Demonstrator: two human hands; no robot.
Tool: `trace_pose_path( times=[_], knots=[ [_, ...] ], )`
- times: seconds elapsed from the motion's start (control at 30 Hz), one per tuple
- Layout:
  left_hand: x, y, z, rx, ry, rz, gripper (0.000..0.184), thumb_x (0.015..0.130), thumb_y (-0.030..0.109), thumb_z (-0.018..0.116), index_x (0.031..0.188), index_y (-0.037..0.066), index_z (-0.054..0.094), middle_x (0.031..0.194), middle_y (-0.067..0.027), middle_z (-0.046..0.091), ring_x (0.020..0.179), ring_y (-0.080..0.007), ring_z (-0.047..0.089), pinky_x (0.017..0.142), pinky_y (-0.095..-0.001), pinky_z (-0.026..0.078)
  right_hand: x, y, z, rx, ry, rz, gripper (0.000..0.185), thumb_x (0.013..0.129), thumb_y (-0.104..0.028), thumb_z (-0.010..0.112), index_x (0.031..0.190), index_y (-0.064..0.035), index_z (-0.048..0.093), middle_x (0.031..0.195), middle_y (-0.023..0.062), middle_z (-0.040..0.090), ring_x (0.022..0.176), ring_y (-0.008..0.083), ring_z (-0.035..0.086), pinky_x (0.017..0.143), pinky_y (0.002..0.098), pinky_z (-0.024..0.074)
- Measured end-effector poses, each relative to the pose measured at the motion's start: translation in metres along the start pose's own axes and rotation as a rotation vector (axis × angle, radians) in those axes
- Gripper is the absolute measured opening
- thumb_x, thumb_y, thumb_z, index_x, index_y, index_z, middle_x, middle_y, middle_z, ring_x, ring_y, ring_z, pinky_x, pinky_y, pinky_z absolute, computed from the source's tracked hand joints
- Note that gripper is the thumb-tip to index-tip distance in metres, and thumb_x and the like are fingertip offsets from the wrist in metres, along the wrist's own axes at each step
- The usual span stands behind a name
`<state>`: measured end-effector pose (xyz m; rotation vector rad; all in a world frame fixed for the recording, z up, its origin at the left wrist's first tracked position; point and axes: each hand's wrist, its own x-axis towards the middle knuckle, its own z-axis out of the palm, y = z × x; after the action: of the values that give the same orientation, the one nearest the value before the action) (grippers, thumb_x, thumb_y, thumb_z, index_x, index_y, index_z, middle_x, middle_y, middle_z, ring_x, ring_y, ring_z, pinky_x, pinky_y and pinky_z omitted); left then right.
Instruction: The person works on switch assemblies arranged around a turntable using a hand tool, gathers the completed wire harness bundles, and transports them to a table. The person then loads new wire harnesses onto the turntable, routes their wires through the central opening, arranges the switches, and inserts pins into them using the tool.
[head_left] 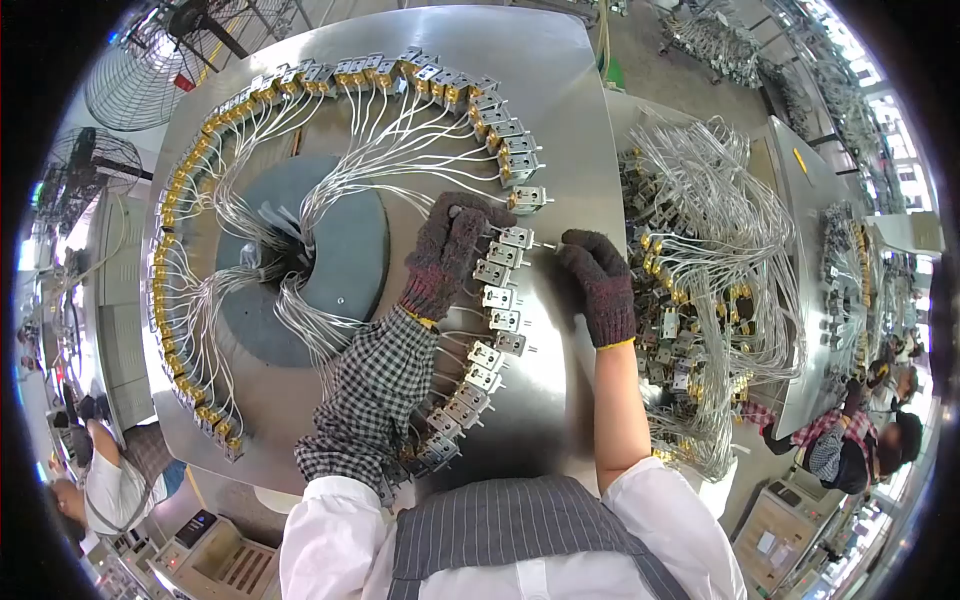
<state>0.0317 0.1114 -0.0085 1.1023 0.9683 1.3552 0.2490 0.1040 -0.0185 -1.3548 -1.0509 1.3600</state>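
My left hand [445,250], in a dark knitted glove with a checked oversleeve, has its fingers closed at the wired edge of a small metal thermostat [517,238]. The thermostat's thin shaft points right. My right hand [598,285], gloved alike, is just beyond the shaft's end with its fingers curled together; whether anything small is between them is hidden. Another thermostat [530,200] lies right above. More thermostats [495,271] continue downward in a curved row, their pale leads running left to a round grey disc [365,230] with a central hole.
The ring of thermostats lies on a shiny metal table [560,400]. To the right, a big heap of wired thermostats [700,270] covers another surface. Fans [140,80] stand at upper left. Other people [850,440] are at the right and lower left.
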Motion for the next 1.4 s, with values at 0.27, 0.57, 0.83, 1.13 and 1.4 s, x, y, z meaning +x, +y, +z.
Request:
trace_pose_path(
  times=[0.27, 0.57, 0.83, 1.13, 1.4],
  knots=[
    [-0.001, 0.003, 0.0, 0.155, -0.036, 0.056, 0.023, 0.102, 0.025, 0.046, 0.106, 0.004, 0.052, 0.098, -0.0102, 0.066, 0.09, -0.0138, 0.06, 0.082, -0.0291, 0.049, 0.006, 0.003, -0.003, -0.027, 0.026, -0.014, 0.022, 0.087, -0.016, 0.066, 0.103, -0.0013, 0.068, 0.095, 0.0058, 0.067, 0.086, 0.0126, 0.061, 0.079, 0.0256, 0.0494],
    [-0.001, 0.007, -0.001, 0.108, 0.028, 0.013, 0.024, 0.101, 0.026, 0.046, 0.104, 0.004, 0.054, 0.099, -0.0083, 0.065, 0.086, -0.0138, 0.054, 0.084, -0.0295, 0.045, -0.002, -0.006, 0.002, 0.052, -0.017, 0.058, 0.02, 0.087, -0.013, 0.065, 0.103, -0.0012, 0.068, 0.091, 0.0045, 0.067, 0.082, 0.0122, 0.062, 0.076, 0.0255, 0.0499],
    [0.004, -0.009, -0.001, 0.218, -0.055, 0.22, 0.022, 0.102, 0.024, 0.044, 0.104, 0.003, 0.052, 0.096, -0.0114, 0.067, 0.089, -0.0165, 0.065, 0.078, -0.0309, 0.053, 0.008, -0.001, -0.005, -0.018, 0.015, 0.155, 0.02, 0.085, -0.014, 0.067, 0.102, -0.0022, 0.068, 0.088, 0.0047, 0.068, 0.08, 0.0124, 0.062, 0.074, 0.0257, 0.0507],
    [0.003, -0.002, -0.004, -0.023, -0.003, -0.009, 0.026, 0.101, 0.029, 0.048, 0.105, 0.004, 0.052, 0.098, -0.0108, 0.065, 0.093, -0.0173, 0.061, 0.087, -0.0307, 0.046, -0.002, -0.011, 0.001, 0.101, -0.025, 0.12, 0.023, 0.084, -0.013, 0.069, 0.104, -0.0025, 0.067, 0.092, 0.0043, 0.068, 0.083, 0.0108, 0.062, 0.075, 0.0252, 0.0508],
    [0.004, -0.004, -0.003, 0.126, -0.012, 0.104, 0.027, 0.101, 0.029, 0.047, 0.106, 0.003, 0.05, 0.097, -0.0119, 0.067, 0.086, -0.0152, 0.065, 0.075, -0.0282, 0.053, 0.0, -0.007, 0.003, 0.028, 0.007, 0.03, 0.026, 0.084, -0.011, 0.067, 0.108, -0.0014, 0.065, 0.097, 0.0055, 0.067, 0.086, 0.013, 0.062, 0.077, 0.0257, 0.0511]
  ],
)
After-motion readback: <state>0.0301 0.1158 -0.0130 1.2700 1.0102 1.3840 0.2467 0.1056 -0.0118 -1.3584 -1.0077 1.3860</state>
